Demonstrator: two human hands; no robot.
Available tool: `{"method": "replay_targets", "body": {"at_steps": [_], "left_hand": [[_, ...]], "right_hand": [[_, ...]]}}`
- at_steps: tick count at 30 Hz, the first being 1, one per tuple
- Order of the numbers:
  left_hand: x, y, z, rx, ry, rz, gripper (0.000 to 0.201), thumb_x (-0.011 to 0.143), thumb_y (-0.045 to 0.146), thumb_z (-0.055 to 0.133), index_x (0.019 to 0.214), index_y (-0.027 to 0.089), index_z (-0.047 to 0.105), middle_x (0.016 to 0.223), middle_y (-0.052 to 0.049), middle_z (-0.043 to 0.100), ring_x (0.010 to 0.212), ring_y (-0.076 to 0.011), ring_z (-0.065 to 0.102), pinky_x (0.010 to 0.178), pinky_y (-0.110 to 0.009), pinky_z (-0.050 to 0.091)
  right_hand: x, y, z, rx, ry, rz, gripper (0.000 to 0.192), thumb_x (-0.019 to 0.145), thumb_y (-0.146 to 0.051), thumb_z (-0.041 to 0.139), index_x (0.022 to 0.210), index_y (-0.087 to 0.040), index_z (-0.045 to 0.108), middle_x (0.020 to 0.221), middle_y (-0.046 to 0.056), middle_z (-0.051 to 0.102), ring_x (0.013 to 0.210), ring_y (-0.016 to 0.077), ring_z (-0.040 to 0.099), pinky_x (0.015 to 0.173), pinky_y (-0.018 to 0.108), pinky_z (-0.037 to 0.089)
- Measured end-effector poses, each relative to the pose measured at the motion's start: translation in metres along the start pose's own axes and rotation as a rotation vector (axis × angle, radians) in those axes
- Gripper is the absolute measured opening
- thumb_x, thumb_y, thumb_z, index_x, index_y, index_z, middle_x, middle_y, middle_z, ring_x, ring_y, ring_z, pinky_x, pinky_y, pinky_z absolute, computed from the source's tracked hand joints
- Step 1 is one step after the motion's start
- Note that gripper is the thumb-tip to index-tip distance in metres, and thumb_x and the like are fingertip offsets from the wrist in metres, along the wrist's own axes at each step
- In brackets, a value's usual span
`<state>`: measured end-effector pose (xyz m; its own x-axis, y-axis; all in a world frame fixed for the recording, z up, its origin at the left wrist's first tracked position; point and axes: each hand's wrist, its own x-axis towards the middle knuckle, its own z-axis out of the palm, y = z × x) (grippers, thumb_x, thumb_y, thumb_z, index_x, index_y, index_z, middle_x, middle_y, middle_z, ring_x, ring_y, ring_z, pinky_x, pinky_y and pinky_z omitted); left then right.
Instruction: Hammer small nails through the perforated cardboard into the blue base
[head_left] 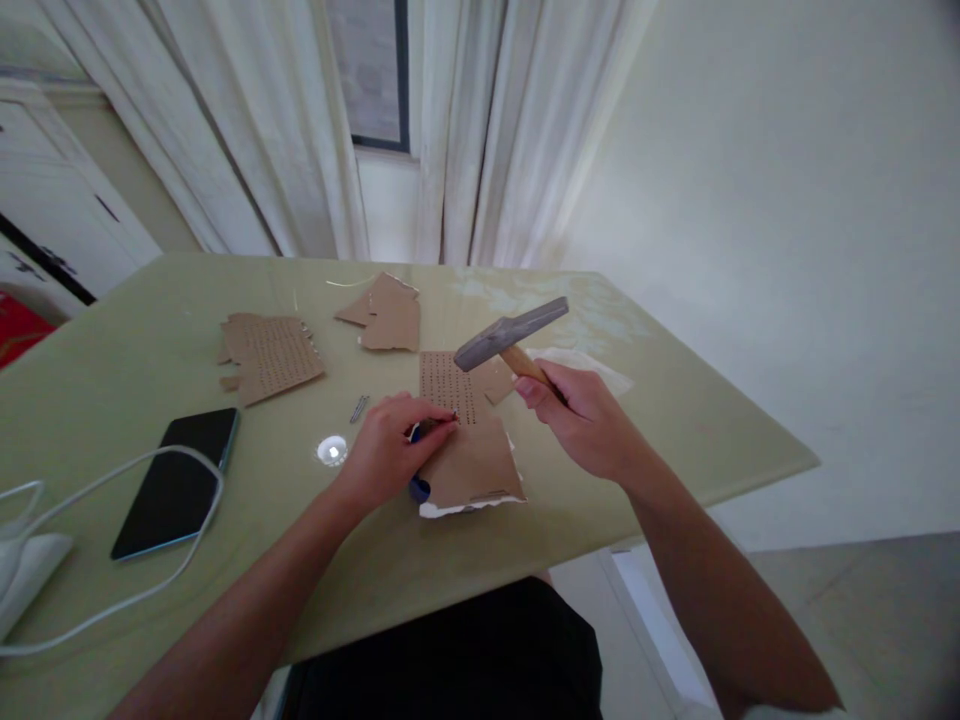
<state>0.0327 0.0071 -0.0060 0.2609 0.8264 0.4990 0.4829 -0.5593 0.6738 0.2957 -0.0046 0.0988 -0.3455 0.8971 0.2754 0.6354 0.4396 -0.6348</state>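
My right hand (577,410) is closed round the wooden handle of a hammer (517,330), its grey metal head raised above a brown cardboard piece (476,460). Rows of small dark holes cover the upper part of that cardboard. My left hand (394,445) rests over the cardboard's left edge, thumb and forefinger pinched on a thin nail (454,416) at the lower end of the rows. Its point is too small to make out. A blue object (420,489) shows partly from under my left hand. Several loose nails (359,408) lie left of that hand.
Another holed cardboard piece (274,358) and a torn plain one (391,315) lie farther back on the glossy table (600,520). At left are a dark phone (176,485) and a looping white cable (199,560). Thin white sheeting (585,368) lies behind my right hand.
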Motion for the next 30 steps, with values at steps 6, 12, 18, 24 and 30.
{"method": "replay_targets", "body": {"at_steps": [6, 12, 18, 24, 30], "left_hand": [[0.002, -0.002, 0.001, -0.012, -0.021, -0.009, 0.009, 0.097, 0.027, 0.077, 0.097, 0.025, 0.086, 0.088, -0.001, 0.083, 0.074, -0.0187, 0.069, 0.077, -0.032, 0.054], [0.003, -0.002, 0.003, -0.035, -0.01, -0.03, 0.01, 0.097, 0.029, 0.078, 0.098, 0.025, 0.087, 0.089, -0.003, 0.084, 0.076, -0.0195, 0.071, 0.079, -0.033, 0.056], [0.004, -0.003, 0.005, -0.051, -0.016, -0.016, 0.009, 0.095, 0.026, 0.078, 0.097, 0.025, 0.087, 0.094, -0.004, 0.086, 0.083, -0.0217, 0.074, 0.081, -0.034, 0.057], [0.004, -0.002, 0.005, -0.045, -0.02, -0.02, 0.009, 0.095, 0.026, 0.078, 0.098, 0.026, 0.087, 0.093, -0.004, 0.085, 0.084, -0.0219, 0.074, 0.084, -0.035, 0.057], [0.003, -0.002, 0.005, -0.035, -0.033, -0.033, 0.008, 0.095, 0.025, 0.078, 0.097, 0.025, 0.086, 0.091, -0.003, 0.084, 0.084, -0.0217, 0.073, 0.081, -0.034, 0.057]], "right_hand": [[0.0, -0.025, -0.01, -0.308, -0.283, 0.109, 0.043, 0.113, -0.044, 0.056, 0.077, -0.023, 0.051, 0.073, 0.0, 0.057, 0.072, 0.0183, 0.053, 0.069, 0.033, 0.028], [0.001, -0.036, -0.016, -0.319, -0.136, 0.089, 0.044, 0.116, -0.047, 0.049, 0.078, -0.023, 0.05, 0.074, 0.0, 0.059, 0.073, 0.0183, 0.055, 0.068, 0.032, 0.029], [-0.002, -0.035, -0.006, -0.49, -0.265, 0.131, 0.04, 0.115, -0.044, 0.052, 0.081, -0.023, 0.053, 0.075, 0.002, 0.06, 0.073, 0.02, 0.055, 0.068, 0.034, 0.025], [-0.006, -0.04, -0.006, -0.441, -0.151, 0.105, 0.041, 0.116, -0.046, 0.047, 0.083, -0.023, 0.054, 0.078, 0.003, 0.065, 0.076, 0.0206, 0.058, 0.069, 0.033, 0.029], [-0.01, -0.036, 0.001, -0.522, -0.275, 0.144, 0.038, 0.116, -0.045, 0.051, 0.085, -0.023, 0.056, 0.077, 0.003, 0.064, 0.073, 0.0202, 0.058, 0.067, 0.033, 0.024]]}}
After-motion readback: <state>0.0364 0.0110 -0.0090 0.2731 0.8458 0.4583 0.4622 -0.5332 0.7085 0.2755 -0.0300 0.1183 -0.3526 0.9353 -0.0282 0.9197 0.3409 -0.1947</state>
